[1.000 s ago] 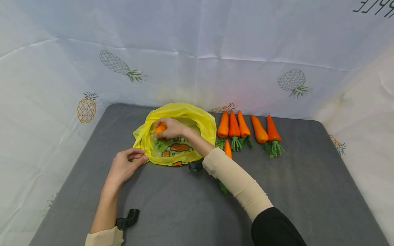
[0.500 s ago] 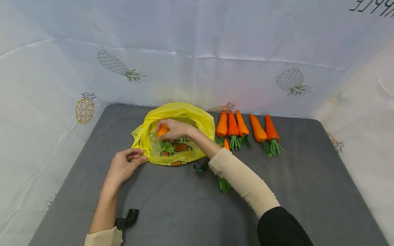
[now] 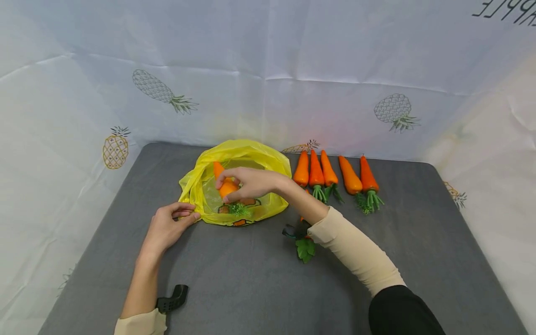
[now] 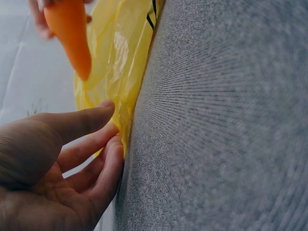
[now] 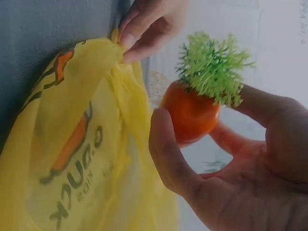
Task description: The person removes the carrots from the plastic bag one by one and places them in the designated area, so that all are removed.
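A yellow plastic bag (image 3: 201, 197) with printed lettering stands with its mouth spread on the table's left half. My left hand (image 3: 172, 224) pinches the bag's left edge between thumb and fingers; the grip shows in the right wrist view, where that hand (image 5: 156, 24) meets the yellow plastic. Over the bag's mouth, my right hand (image 3: 255, 182) holds an orange carrot (image 3: 228, 188) by its thick end. Its frilly green top (image 5: 211, 67) points toward me, its tip away. In the left wrist view, the carrot (image 4: 70, 36) hangs beside the bag's rim.
Several carrots lie in a row behind and right of the bag, among them an orange one (image 3: 351, 177) and a redder one (image 3: 368, 174). Under my right forearm another carrot's leaves (image 3: 306, 250) stick out. A pineapple-printed cloth (image 3: 268, 107) rises behind the grey table (image 3: 234, 279).
My right hand has drawn back rightward and toward me with the carrot, whose whole length now shows above the bag. My left hand has stayed on the bag's edge.
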Demonstrator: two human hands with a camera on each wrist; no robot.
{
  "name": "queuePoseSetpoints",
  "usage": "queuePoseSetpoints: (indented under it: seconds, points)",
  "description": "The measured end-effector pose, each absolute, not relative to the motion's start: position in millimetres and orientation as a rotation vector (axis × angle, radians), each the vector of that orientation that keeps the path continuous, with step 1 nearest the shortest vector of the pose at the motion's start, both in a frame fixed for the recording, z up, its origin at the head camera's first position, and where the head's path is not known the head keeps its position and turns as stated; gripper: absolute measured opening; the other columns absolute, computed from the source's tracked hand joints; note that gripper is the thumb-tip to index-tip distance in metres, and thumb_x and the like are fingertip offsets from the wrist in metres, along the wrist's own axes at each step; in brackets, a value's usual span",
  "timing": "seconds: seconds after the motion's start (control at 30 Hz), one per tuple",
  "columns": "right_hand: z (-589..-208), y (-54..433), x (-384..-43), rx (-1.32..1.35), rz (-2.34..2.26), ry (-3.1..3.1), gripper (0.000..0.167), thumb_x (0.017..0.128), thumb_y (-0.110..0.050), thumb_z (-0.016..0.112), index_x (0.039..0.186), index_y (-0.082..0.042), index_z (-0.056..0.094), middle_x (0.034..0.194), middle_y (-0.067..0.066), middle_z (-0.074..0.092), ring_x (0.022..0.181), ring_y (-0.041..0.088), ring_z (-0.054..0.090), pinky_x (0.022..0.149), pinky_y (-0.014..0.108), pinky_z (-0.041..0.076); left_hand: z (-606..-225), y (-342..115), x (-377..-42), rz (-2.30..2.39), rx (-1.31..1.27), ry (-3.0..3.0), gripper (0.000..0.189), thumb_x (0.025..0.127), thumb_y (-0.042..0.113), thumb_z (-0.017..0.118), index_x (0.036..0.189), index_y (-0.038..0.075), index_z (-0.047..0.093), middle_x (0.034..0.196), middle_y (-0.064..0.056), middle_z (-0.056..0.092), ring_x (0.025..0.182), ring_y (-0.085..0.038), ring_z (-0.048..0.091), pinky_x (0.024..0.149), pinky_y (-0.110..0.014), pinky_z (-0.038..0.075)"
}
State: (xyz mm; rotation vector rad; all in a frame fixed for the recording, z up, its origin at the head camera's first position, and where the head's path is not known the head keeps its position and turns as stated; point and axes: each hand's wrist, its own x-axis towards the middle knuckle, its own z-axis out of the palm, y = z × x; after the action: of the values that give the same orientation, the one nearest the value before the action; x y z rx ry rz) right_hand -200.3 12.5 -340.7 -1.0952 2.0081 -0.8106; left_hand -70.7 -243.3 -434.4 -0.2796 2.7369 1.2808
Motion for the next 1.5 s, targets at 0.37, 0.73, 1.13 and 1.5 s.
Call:
queuePoseSetpoints:
  seconds: [0.37, 0.73, 1.13, 1.5]
  points:
    - [-319, 87, -171, -1.118, -0.985, 1.981, 0.034, 0.109, -0.018, 0.067, 0.14, -0.011, 0.058, 0.129, 0.008, 0.061, 0.089, 0.023, 0.063, 0.083, 0.031, 0.055, -435, -242, -72, 1.275, -0.283, 2.741, 0.046, 0.103, 0.035, 0.077, 0.134, 0.002, 0.073, 0.127, -0.022, 0.077, 0.119, -0.034, 0.071, 0.08, -0.021, 0.051]
    - [-309, 164, -150, -0.881, -1.096, 2.203, 0.04, 0.106, -0.022, 0.073, 0.143, -0.018, 0.059, 0.127, 0.007, 0.064, 0.094, 0.033, 0.071, 0.085, 0.031, 0.059, -436, -242, -70, 1.268, -0.298, 2.737, 0.048, 0.102, 0.035, 0.078, 0.134, 0.0, 0.071, 0.127, -0.023, 0.076, 0.117, -0.034, 0.071, 0.078, -0.019, 0.051]
    - [-329, 239, -124, -0.76, -1.097, 2.343, 0.038, 0.107, -0.022, 0.071, 0.142, -0.019, 0.056, 0.115, 0.008, 0.065, 0.084, 0.021, 0.069, 0.077, 0.032, 0.059, -435, -240, -71, 1.268, -0.278, 2.742, 0.047, 0.102, 0.034, 0.078, 0.134, 0.001, 0.072, 0.127, -0.022, 0.077, 0.116, -0.033, 0.071, 0.078, -0.019, 0.051]
    - [-360, 279, -97, -0.607, -1.117, 2.259, 0.044, 0.109, -0.022, 0.068, 0.147, -0.007, 0.05, 0.116, 0.015, 0.067, 0.081, 0.021, 0.071, 0.073, 0.034, 0.058, -436, -240, -72, 1.255, -0.301, 2.733, 0.049, 0.102, 0.035, 0.078, 0.134, 0.0, 0.071, 0.128, -0.023, 0.076, 0.118, -0.035, 0.071, 0.079, -0.018, 0.05]
